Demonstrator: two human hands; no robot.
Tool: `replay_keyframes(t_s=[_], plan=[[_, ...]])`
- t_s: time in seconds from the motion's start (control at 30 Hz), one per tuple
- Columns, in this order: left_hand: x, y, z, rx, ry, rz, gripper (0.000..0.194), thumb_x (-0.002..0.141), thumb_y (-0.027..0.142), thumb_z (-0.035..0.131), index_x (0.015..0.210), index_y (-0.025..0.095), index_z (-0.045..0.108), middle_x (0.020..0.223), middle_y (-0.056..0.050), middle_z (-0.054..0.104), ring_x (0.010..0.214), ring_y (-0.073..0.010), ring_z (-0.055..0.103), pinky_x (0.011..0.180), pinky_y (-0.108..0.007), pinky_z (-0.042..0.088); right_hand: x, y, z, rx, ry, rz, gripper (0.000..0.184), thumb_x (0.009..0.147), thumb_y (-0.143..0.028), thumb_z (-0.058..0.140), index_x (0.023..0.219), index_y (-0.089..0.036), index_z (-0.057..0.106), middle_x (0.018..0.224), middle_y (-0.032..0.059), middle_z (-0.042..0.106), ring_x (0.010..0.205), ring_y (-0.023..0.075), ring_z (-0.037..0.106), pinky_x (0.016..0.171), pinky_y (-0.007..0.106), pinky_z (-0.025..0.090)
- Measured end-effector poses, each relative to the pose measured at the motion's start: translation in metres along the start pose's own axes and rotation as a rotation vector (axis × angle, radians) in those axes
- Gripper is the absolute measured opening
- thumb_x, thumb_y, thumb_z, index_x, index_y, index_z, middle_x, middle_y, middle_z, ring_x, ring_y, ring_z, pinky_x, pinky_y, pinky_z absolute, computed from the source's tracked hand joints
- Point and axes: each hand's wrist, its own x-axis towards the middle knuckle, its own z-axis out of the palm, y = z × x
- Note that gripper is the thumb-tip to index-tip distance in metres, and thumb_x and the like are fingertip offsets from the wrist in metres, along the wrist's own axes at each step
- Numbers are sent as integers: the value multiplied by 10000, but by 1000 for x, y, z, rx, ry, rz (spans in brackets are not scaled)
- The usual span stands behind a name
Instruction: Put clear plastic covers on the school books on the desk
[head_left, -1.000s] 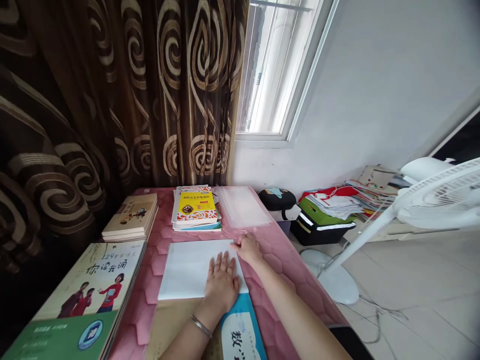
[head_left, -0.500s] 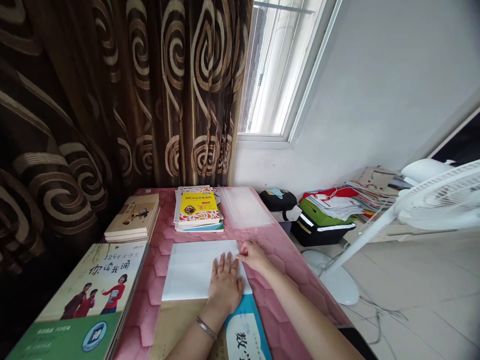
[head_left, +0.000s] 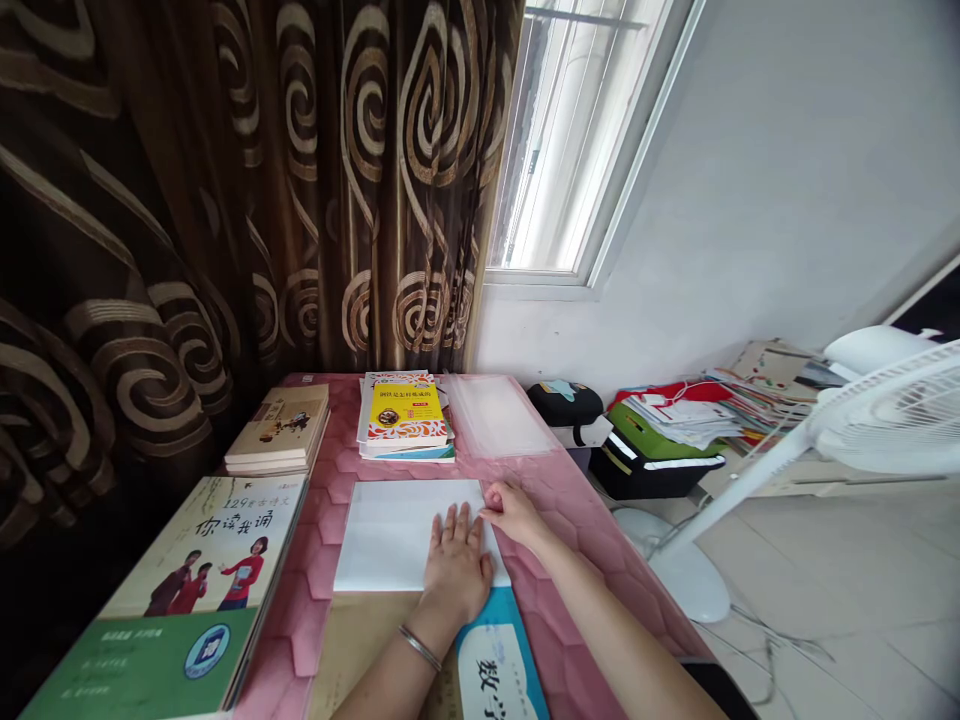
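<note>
An open book lies in front of me, with a blank white page (head_left: 390,535) at the top and a brown lower part (head_left: 364,640). A blue and white cover (head_left: 504,650) with large black characters shows at its right. My left hand (head_left: 456,565) presses flat on the white page, fingers stretched out, a silver bangle on the wrist. At the page's upper right edge, my right hand (head_left: 516,515) pinches with thumb and finger what looks like the edge of a clear plastic book cover; the fingertips partly hide it.
Large books (head_left: 187,590) are stacked at the left, with smaller brown books (head_left: 279,430) behind. A yellow-topped book pile (head_left: 407,412) and clear plastic sheets (head_left: 502,418) lie at the back of the pink quilted surface (head_left: 322,560). A white fan (head_left: 757,480) stands on the right.
The view has shifted slightly, so everything appears a little further right. Both hands keep nearly the same places on the book.
</note>
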Motion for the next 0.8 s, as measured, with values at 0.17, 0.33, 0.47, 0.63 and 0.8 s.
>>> replay_keyframes(t_s=[0.17,0.33,0.47,0.63,0.8], plan=[[1,-1,2,4,-3,-2,621,951,445,230,1509,178,286,1611,-84,132,1484,-273,47,1204,-511,47,6,1,2,27,-9,29,113,759,-280,698,814,-193,650,853,10,705,776,155,642,676,237,439],[1,-2,3,12,5,2,627,952,456,215,1509,177,288,1610,-84,135,1485,-269,56,1206,-501,59,32,-17,0,-45,47,103,195,847,-343,602,789,-175,683,832,82,712,836,234,658,736,316,450],[0,-3,2,10,11,11,630,938,449,232,1503,180,307,1613,-73,142,1485,-272,67,1205,-511,73,28,-36,-1,-91,86,-24,232,857,-212,549,1038,-177,689,1191,128,655,1169,261,551,990,372,372],[5,-4,10,2,76,-36,640,920,349,284,1473,29,316,1560,-164,306,1471,-238,191,1213,-439,105,1,-40,14,-106,-71,-268,448,956,-277,391,1377,-201,522,1504,56,431,1413,203,319,1150,365,236],[18,-35,7,141,140,-129,580,906,180,291,1470,51,328,1546,-136,342,1442,-183,276,1192,-362,197,-14,-29,22,-220,-148,-239,543,995,-363,261,1504,-184,324,1584,59,246,1477,227,146,1185,460,128]])
